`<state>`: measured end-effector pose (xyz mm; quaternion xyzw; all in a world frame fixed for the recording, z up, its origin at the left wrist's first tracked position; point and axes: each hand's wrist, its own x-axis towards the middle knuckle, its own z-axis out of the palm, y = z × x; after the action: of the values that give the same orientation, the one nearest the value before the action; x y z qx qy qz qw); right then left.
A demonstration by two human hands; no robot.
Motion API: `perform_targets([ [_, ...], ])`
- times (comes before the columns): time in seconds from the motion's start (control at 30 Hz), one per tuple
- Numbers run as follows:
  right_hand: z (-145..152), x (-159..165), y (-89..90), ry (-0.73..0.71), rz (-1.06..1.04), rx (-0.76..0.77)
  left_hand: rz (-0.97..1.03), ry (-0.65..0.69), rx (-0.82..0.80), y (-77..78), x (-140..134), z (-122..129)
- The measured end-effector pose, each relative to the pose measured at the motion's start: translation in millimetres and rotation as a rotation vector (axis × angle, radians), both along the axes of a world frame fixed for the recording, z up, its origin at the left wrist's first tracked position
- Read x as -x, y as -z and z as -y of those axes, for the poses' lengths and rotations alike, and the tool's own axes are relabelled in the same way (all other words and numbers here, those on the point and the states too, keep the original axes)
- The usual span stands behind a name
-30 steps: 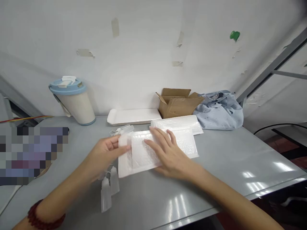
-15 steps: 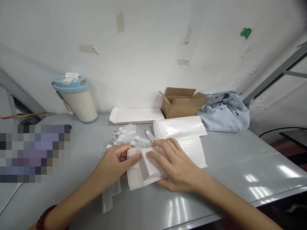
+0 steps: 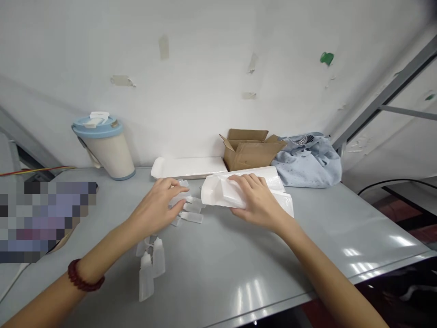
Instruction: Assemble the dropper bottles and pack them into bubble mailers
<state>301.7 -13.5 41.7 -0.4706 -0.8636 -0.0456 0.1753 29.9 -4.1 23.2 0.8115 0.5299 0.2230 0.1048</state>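
Observation:
My right hand [image 3: 256, 200] grips a white bubble mailer [image 3: 212, 190], thumb below and fingers on top, its flap end pointing left. Other white bubble mailers [image 3: 273, 175] lie just behind and beneath it. Over a cluster of small translucent plastic squeeze bottles [image 3: 193, 217], my left hand [image 3: 160, 200] is held with thumb and fingers apart. Some bottles show between those fingers, and others are hidden by the hand. Nearer to me, several more squeeze bottles [image 3: 146, 278] lie below my left wrist.
Along the wall stand a cream tumbler with a blue lid [image 3: 109, 150], a flat stack of white mailers [image 3: 194, 167], an open cardboard box [image 3: 252, 155] and a bundled light-blue cloth [image 3: 309, 161]. A blurred-out item [image 3: 51, 218] covers the table's left side.
My left hand has let go of the mailer and moved up and left to the bottles. My right hand has carried the mailer away from me. The view has shifted slightly.

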Motion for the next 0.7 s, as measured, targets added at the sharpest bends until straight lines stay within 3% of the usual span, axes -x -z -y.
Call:
perform_targets([
  [0.23, -7, -2, 2.0, 0.077, 0.057, -0.003, 0.003, 0.022, 0.024, -2.8, -12, -11],
  [0.53, -9, -5, 2.2, 0.092, 0.08, 0.016, 0.219, -0.135, -0.005, -32.9, -8, -5],
  [0.7, -5, 0, 2.3, 0.057, 0.065, 0.05, 0.3, -0.035, -0.072, -37.9, -21, 0],
])
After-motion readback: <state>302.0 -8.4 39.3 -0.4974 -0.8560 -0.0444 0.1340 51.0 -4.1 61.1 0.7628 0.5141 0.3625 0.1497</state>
